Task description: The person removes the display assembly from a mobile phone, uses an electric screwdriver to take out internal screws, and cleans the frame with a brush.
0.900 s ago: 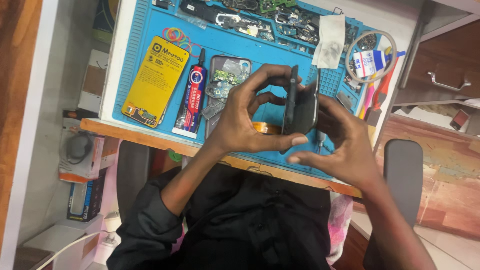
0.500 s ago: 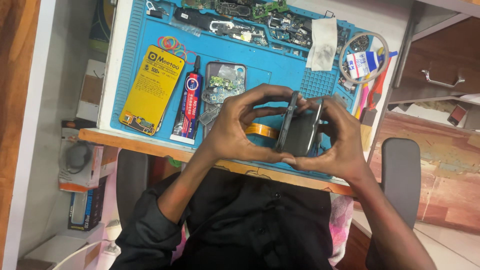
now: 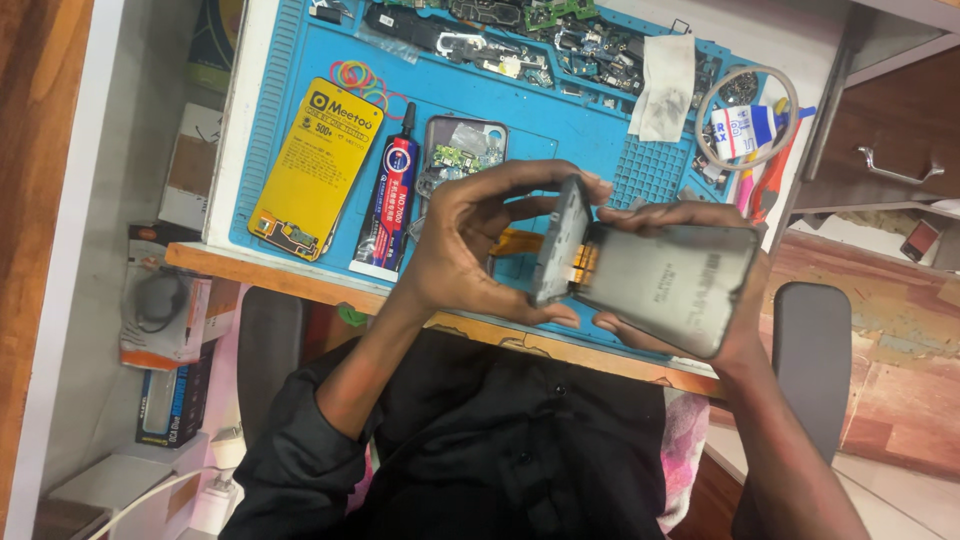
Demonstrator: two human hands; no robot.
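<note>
My left hand (image 3: 470,250) grips a thin dark phone frame (image 3: 560,240) by its edges, holding it on edge above the blue work mat (image 3: 560,140). My right hand (image 3: 720,330) cradles a grey phone screen panel (image 3: 675,285) from below, its flat back facing up. An orange flex cable (image 3: 580,262) joins the two halves, which stand apart like an open book. Both hands hover over the near edge of the table.
On the mat lie a yellow phone battery (image 3: 315,165), a red and blue glue tube (image 3: 392,200), an opened phone body (image 3: 462,150), coloured rubber bands (image 3: 358,77), circuit parts (image 3: 500,30), a white cloth (image 3: 662,85) and a tape ring (image 3: 745,115). Boxes (image 3: 165,310) sit left.
The two phone halves, held pressed together edge-on before, have been swung apart. The right hand now holds the screen panel flat, and the orange cable shows between them.
</note>
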